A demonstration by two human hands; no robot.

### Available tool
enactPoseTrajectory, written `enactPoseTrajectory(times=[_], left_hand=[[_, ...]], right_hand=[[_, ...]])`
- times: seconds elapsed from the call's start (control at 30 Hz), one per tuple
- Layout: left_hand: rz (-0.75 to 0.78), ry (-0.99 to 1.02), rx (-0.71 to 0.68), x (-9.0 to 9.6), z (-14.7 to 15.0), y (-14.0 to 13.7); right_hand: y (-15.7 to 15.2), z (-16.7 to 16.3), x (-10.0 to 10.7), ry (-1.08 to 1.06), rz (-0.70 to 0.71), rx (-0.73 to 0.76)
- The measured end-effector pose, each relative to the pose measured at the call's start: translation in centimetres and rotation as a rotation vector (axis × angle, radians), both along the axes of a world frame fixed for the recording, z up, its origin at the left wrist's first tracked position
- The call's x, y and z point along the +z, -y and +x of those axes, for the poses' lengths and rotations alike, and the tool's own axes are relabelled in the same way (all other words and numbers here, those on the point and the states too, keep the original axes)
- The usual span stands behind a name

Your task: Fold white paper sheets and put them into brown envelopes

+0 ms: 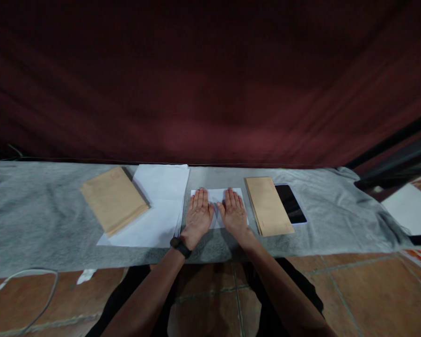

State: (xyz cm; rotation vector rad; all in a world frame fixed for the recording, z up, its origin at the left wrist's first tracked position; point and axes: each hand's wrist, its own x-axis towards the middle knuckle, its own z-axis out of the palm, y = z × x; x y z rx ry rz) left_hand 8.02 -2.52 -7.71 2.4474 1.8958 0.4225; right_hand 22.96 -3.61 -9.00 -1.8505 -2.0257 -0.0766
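My left hand (199, 213) lies flat on the left part of a white sheet of paper (216, 223), its fingers stretched out away from me. On the sheet's right part rests my right hand (234, 213), also flat with the thumb pointing inward. Both hands hide much of the sheet, which looks folded, though the fold is covered. Left of them is a stack of larger white paper (161, 187), with a pile of brown envelopes (114, 199) lying askew over it. A second stack of brown envelopes (270, 206) sits just right of my right hand.
A dark-screened phone or tablet (290, 203) lies partly under the right envelopes. Grey cloth (344, 210) covers the narrow table. Behind it hangs a dark red curtain (210, 93). A cable (54, 285) and a white scrap (86, 275) show at the lower left, by the tiled floor.
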Motion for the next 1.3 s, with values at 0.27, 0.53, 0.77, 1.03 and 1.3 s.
enactPoseTrajectory(times=[0.27, 0.53, 0.77, 1.03, 1.3], left_hand=[[0.033, 0.055, 0.063, -0.4, -0.6, 0.2], [0.039, 0.083, 0.106, -0.3, -1.2, 0.4], [0.067, 0.064, -0.078, 1.1, 0.0, 3.2], [0.016, -0.004, -0.199, 0.2, 0.8, 5.7], [0.003, 0.025, -0.09, 0.2, -0.2, 5.3]], right_hand=[[0.5, 1.4, -0.2, -0.023, 0.021, -0.058], [1.2, 2.5, 0.2, -0.025, 0.006, -0.074], [2.7, 1.7, 1.5, -0.093, -0.038, 0.112], [4.8, -0.2, 1.4, -0.084, -0.149, 0.285], [5.3, 2.1, 0.5, -0.01, -0.065, 0.197]])
